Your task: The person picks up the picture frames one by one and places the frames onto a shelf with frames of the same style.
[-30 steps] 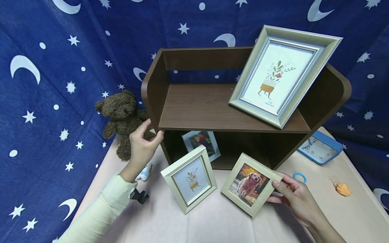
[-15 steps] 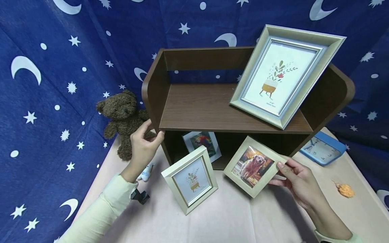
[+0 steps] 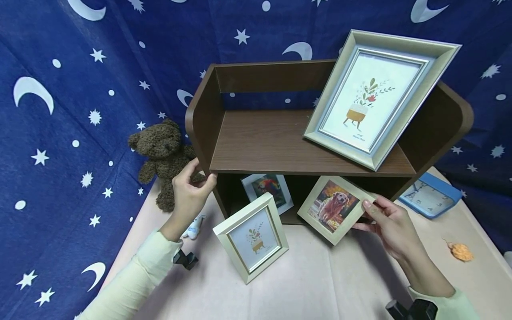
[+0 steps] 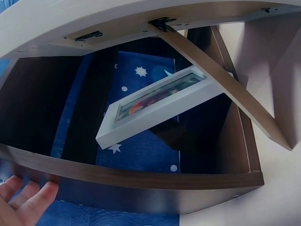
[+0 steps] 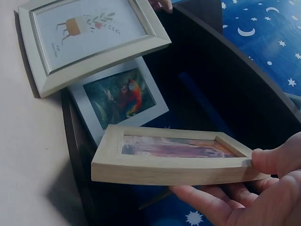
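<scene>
The right hand (image 3: 390, 226) holds the small pale wooden picture frame with the golden dog photo (image 3: 335, 207) by its right edge, thumb on the front rim and fingers (image 5: 207, 197) curled underneath. The frame hangs tilted in the air at the mouth of the dark brown wooden shelf unit (image 3: 276, 146), just in front of its lower compartment. It looks light and stiff, but the glazed front is probably fragile, so the wooden rim seems the safest hold. The left hand (image 3: 188, 193) grips the shelf unit's front left corner, steadying it on the pink worktop (image 3: 320, 284).
</scene>
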A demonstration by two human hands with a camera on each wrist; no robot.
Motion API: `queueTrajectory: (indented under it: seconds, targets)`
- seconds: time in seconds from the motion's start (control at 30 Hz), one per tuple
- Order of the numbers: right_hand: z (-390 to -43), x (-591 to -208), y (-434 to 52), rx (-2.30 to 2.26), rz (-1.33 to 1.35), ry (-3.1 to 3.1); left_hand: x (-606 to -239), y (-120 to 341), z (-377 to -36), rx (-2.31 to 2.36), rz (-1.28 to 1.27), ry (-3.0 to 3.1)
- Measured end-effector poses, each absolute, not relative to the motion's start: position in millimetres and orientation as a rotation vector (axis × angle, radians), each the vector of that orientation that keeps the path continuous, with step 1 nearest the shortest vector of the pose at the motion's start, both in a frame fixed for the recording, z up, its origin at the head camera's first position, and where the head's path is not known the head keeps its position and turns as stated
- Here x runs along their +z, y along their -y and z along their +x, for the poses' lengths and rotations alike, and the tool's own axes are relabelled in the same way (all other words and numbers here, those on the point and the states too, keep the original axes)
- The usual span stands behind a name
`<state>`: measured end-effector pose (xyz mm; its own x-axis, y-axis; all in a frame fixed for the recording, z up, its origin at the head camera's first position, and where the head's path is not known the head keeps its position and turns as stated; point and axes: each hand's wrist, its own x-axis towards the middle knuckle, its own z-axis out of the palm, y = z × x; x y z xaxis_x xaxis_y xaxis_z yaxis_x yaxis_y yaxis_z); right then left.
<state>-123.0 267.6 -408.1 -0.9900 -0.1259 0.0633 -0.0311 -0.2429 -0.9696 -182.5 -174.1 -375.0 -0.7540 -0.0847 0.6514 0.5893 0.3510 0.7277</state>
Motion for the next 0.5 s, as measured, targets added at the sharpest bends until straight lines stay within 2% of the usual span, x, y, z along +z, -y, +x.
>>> queueTrajectory:
  seconds: [0.5]
  targets:
    - [-143.7,-413.7,-256.8,-2.482,-0.164,-1.955,-377.0,173.7,-185.2,-1.479,-0.444,1.974]
